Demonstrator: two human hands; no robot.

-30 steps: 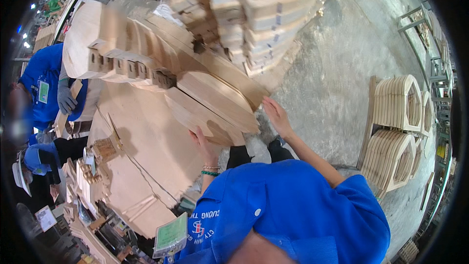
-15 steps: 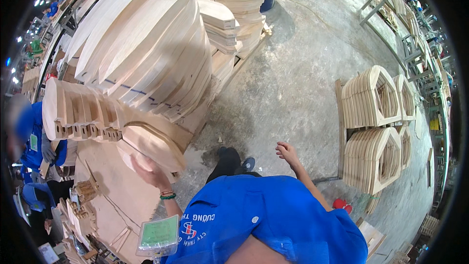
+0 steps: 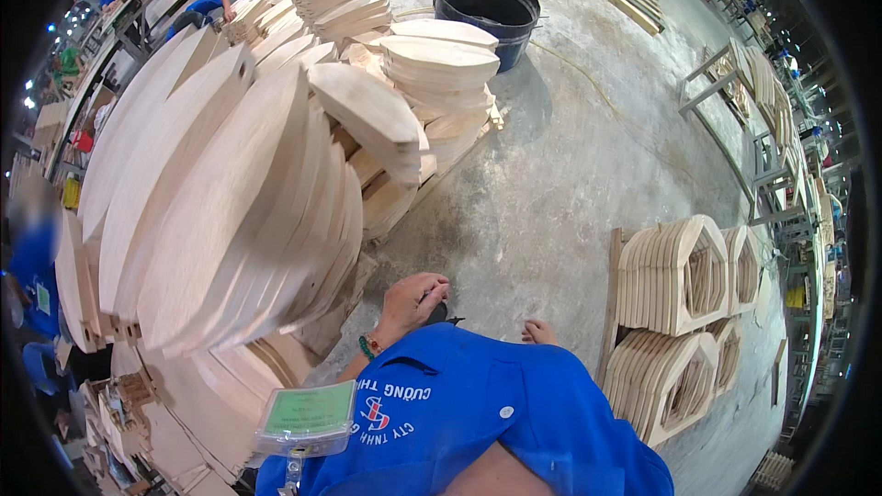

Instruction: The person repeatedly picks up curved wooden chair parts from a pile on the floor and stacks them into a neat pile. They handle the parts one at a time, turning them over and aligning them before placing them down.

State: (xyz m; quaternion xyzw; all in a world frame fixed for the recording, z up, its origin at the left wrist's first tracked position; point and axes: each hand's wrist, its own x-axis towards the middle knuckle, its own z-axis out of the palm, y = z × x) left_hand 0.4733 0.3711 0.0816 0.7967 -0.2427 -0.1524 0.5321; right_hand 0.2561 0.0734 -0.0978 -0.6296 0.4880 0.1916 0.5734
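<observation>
Left hand point(image 3: 410, 303) curled, grip unclear, near a row of pale curved wooden panels point(image 3: 225, 193), right hand point(image 3: 539, 332) partly hidden, grip unclear

White lettering point(image 3: 397, 386) and red-and-white emblem point(image 3: 375, 413) on blue cloth shirt point(image 3: 533, 395). Green rectangular card point(image 3: 308, 409) in clear plastic holder point(image 3: 303, 444): print too small.

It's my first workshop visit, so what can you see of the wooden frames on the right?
The wooden frames look pale and unpainted, each with angled sides around an open middle. They sit layered in four fairly neat piles; the two farther right are partly hidden. A wooden strip shows along their left side, by the grey floor. The right hand is apart from them.
</observation>
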